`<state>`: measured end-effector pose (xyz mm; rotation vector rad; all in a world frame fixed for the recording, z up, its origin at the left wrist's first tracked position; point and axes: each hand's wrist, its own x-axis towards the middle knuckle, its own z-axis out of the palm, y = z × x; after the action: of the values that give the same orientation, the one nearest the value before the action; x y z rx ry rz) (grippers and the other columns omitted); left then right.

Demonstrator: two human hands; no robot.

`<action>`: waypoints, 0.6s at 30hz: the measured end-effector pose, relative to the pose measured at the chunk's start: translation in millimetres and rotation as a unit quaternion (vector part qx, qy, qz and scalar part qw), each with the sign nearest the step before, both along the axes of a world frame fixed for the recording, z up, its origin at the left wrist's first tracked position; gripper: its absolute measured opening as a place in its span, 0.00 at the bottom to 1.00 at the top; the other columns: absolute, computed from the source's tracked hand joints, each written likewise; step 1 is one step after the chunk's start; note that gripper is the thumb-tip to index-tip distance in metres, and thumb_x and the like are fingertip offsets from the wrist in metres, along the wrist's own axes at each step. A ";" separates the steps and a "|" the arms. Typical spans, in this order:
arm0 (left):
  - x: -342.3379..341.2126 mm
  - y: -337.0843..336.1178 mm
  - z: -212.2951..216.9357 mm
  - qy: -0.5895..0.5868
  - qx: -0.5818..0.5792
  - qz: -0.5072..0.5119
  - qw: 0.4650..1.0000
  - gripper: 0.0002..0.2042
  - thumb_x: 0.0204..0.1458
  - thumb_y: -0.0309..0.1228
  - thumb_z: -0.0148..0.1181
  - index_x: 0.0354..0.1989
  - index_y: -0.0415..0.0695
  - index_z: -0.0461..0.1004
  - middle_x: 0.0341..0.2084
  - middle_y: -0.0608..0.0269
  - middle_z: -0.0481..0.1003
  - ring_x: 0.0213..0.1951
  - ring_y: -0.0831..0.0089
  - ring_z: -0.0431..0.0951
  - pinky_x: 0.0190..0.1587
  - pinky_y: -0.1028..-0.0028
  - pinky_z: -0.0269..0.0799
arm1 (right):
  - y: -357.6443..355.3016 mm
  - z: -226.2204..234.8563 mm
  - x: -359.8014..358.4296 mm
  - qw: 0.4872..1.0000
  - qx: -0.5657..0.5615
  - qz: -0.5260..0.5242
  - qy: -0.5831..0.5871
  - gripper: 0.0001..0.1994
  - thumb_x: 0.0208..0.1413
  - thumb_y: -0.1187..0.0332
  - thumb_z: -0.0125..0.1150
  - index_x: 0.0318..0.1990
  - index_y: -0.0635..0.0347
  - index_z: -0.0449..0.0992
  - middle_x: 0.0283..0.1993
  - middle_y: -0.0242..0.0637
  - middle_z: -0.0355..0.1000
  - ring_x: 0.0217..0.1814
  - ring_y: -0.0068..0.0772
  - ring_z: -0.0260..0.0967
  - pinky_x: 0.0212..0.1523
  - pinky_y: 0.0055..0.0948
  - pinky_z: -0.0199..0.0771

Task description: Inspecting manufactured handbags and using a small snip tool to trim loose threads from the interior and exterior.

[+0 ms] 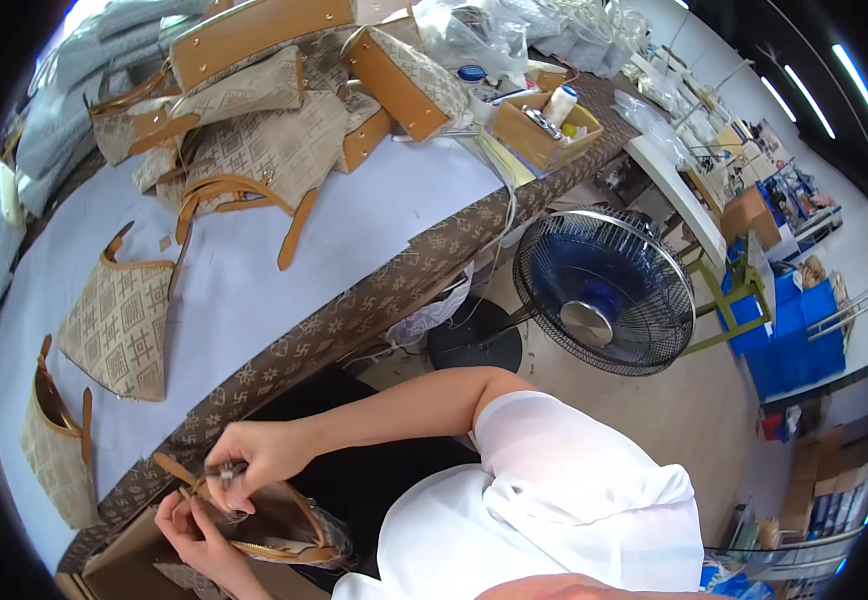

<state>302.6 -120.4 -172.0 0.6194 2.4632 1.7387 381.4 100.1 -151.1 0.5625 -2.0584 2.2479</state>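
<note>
Handbag (316, 530) of patterned canvas with tan trim is held at seven o'clock in the view, its zipped mouth open, beside the cloth-edged bench (374, 220). At the bag's eleven o'clock, a small metal item (226, 471) is gripped by the right hand (252, 462), whose fingers are curled closed around it; its exact kind cannot be told. At nine o'clock, thumb and forefinger of the left hand (194, 535) are brought nearly together by a tan strip (174, 467); whether it is pinched cannot be told. For neat work, it is judged, the strip should be held flat and steady close to the metal item, fingertips set clear of its working end, and the lining (276, 512) eased aside. Matching bags (264, 150) are piled toward eleven o'clock.
</note>
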 end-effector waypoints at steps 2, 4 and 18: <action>-17.4 -15.7 -12.6 0.047 0.003 0.038 0.998 0.14 0.63 0.21 0.55 0.56 0.41 0.66 0.33 0.65 0.71 0.36 0.79 0.71 0.42 0.79 0.67 | 4.0 14.5 9.1 0.968 -0.216 -0.022 -0.125 0.05 0.59 0.70 0.59 0.40 0.60 0.75 0.28 0.33 0.78 0.20 0.18 0.68 0.21 0.20 0.66; -28.7 -48.0 -23.3 0.069 0.009 0.055 0.996 0.16 0.63 0.25 0.56 0.59 0.41 0.65 0.33 0.65 0.71 0.37 0.78 0.71 0.43 0.78 0.68 | 10.7 31.3 30.6 0.958 -0.266 -0.008 -0.105 0.05 0.62 0.71 0.57 0.43 0.60 0.74 0.30 0.32 0.78 0.20 0.17 0.68 0.21 0.20 0.66; -21.0 -73.6 4.8 -0.116 0.252 -0.144 0.950 0.38 0.61 0.51 0.50 0.74 0.40 0.49 0.49 0.57 0.72 0.48 0.69 0.73 0.53 0.73 0.69 | -44.5 -12.8 55.2 0.990 -0.040 -0.132 0.000 0.08 0.71 0.66 0.46 0.45 0.60 0.69 0.27 0.28 0.71 0.19 0.17 0.66 0.21 0.18 0.65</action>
<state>281.6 -194.0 -167.2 0.7132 1.6768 2.1686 436.5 55.6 -163.9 0.2656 -1.9021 2.1625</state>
